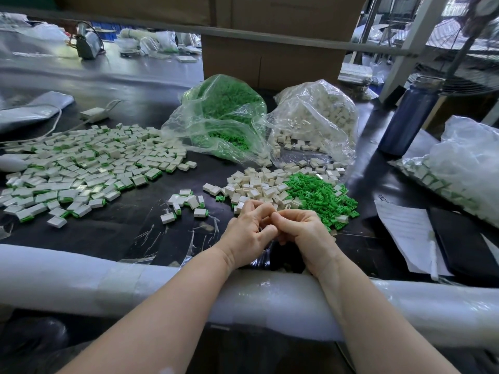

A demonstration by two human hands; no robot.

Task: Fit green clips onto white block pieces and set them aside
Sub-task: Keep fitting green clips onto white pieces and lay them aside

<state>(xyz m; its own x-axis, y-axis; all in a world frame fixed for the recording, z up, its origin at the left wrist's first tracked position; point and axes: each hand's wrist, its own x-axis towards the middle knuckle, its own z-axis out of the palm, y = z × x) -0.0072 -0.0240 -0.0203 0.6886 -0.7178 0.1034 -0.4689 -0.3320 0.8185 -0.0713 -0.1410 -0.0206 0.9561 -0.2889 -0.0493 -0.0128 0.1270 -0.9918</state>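
Note:
My left hand (248, 233) and my right hand (305, 230) meet fingertip to fingertip just above the dark table, all fingers curled. Whatever lies between them is hidden by the fingers. Directly beyond the hands sits a pile of loose white block pieces (259, 184), with a pile of loose green clips (321, 195) to its right. A small group of white blocks with green clips fitted (186, 203) lies to the left of my hands. A wide spread of fitted pieces (81, 163) covers the left of the table.
An open plastic bag of green clips (224, 114) and one of white blocks (316, 117) stand behind the piles. A dark blue bottle (407, 117), papers (405, 233) and another filled bag (459, 171) are on the right. A foam-wrapped table edge (81, 271) runs under my forearms.

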